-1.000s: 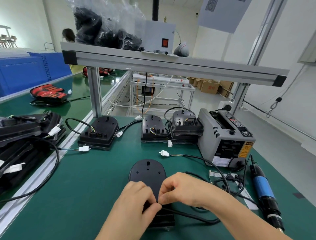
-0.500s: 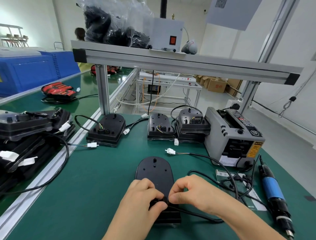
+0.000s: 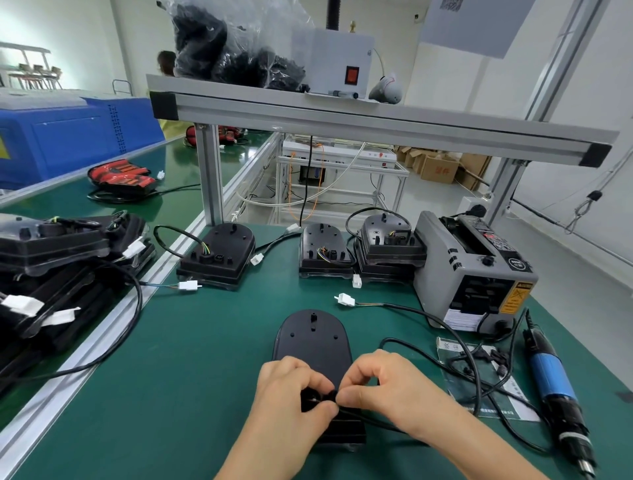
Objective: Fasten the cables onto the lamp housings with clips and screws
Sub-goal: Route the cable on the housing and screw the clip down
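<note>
**A:** Head cam: any text legible?

**B:** Barely. Grey tape dispenser (image 3: 472, 274) at right has a yellow warning label (image 3: 512, 301) on its front, print too small to read. Cardboard box (image 3: 440, 168) on the floor at back has red chars, unreadable. QR sheet (image 3: 450, 4) at the top edge is cut off. White control box (image 3: 332, 54) on the upper shelf has a red rocker switch (image 3: 352, 75), no wording visible.

**A:** Containers?

**B:** Big clear plastic bag (image 3: 236, 51) on the shelf, just left of the control box, stuffed w/ black parts. Small clear pouch (image 3: 479, 363) w/ printed paper lies right of the hands, a few small black bits on it. Can't say if they're clips.

**A:** Hands?

**B:** Left hand (image 3: 291, 394) and right hand (image 3: 387, 387) meet fingertip to fingertip over the near end of the lamp housing (image 3: 311, 339), which lies flat on the green mat (image 3: 205, 359), centre front. Each pinches the black cable (image 3: 422, 314) there, thumb vs forefinger. Clip betw. the fingers? Can't tell.

**A:** Cable route?

**B:** Loops off right, across the pouch. Its white connector (image 3: 345, 299) lies on the mat betw. housing and dispenser. Blue electric screwdriver (image 3: 551, 380) lies far right, untouched. Other housings (image 3: 219, 253) sit along the back, two stacked beside the dispenser.
</note>
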